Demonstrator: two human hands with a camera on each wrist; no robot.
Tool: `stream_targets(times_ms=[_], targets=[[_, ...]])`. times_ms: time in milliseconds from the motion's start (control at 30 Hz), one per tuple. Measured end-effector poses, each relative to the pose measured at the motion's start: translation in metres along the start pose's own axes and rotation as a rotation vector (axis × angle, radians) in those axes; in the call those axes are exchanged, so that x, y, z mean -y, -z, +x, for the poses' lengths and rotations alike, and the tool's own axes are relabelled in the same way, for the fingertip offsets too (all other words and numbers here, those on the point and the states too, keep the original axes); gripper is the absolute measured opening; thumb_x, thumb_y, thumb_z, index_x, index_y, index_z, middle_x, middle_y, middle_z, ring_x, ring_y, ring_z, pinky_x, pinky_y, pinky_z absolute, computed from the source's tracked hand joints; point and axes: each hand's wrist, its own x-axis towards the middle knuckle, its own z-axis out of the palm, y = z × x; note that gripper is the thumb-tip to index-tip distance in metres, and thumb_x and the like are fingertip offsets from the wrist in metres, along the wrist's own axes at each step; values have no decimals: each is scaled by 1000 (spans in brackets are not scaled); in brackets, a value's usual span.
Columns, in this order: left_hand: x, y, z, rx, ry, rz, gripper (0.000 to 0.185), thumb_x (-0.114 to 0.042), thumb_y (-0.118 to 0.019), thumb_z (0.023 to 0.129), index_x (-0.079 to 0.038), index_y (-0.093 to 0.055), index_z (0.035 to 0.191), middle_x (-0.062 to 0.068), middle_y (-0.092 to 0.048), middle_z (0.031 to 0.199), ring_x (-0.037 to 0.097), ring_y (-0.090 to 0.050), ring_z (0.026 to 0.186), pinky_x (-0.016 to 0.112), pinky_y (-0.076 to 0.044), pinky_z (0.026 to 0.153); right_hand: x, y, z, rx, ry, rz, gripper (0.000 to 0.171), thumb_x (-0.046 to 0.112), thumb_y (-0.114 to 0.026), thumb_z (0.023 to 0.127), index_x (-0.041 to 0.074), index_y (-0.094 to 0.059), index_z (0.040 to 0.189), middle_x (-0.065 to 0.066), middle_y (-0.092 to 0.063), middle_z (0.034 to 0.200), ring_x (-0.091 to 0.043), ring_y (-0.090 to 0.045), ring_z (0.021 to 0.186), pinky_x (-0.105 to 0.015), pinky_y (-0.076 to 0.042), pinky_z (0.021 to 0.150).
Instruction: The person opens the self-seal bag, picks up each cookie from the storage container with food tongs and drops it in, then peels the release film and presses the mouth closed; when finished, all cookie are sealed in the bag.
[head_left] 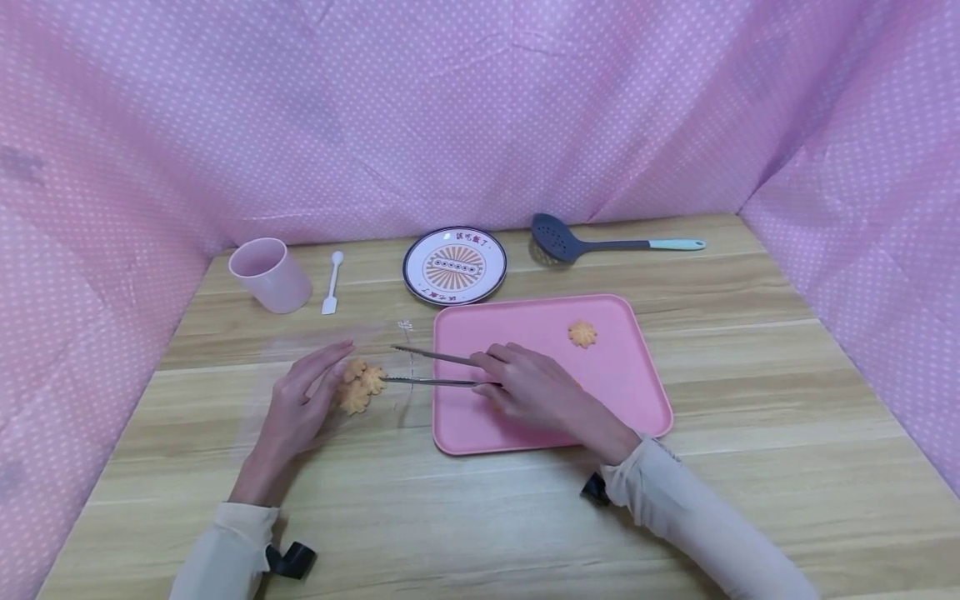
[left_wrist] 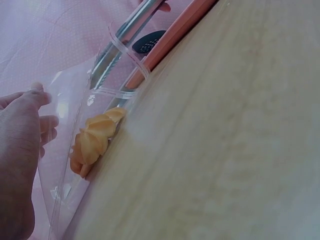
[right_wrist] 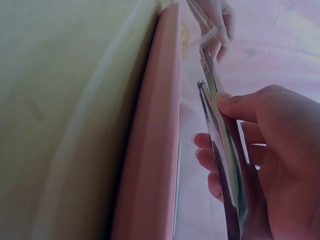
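My right hand (head_left: 529,388) grips the metal tongs (head_left: 431,369) near their hinge end, thumb on top as the right wrist view shows, the 2 arms standing a little apart with their tips reaching into the mouth of the clear plastic bag (head_left: 330,375); whether a tip is touching a cookie I cannot tell. My left hand (head_left: 300,408) lies with fingers fairly straight against the bag, steadying it on the table (head_left: 750,433) just beside the left edge of the pink tray (head_left: 637,400). About 3 flower-shaped cookies (head_left: 358,385) already sit bunched inside the bag, so I judge the bagging mostly done. 1 cookie (head_left: 582,334) is left on the tray, near its far right corner, well apart from the tongs; any others would be hidden under my hand
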Motion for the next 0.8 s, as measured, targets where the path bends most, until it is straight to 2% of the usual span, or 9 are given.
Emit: stream_targets(times_ms=[233, 567, 800], targets=[[-1, -1, 0, 1, -11, 1, 43, 22, -67, 85, 4, -72, 123, 21, -70, 125, 42, -63, 117, 21, -40, 109, -15, 9, -22, -21, -60, 3, 37, 18, -75, 97, 8, -68, 132, -4, -68, 108, -19, -63, 95, -37, -58, 80], [-1, -1, 0, 0, -10, 1, 43, 22, -68, 85, 3, -72, 124, 21, -70, 125, 42, -63, 117, 20, -41, 109, -41, 19, -56, -101, -106, -25, 37, 12, -78, 93, 3, -69, 127, -11, -69, 111, -26, -65, 96, -45, -59, 82], [-1, 0, 1, 11, -3, 7, 43, 22, -67, 86, 2, -72, 125, 20, -70, 126, 41, -63, 118, 20, -40, 109, -53, 30, -82, -110, -179, -56, 43, 7, -77, 91, 0, -67, 132, -19, -68, 119, -35, -66, 102, -53, -59, 83]])
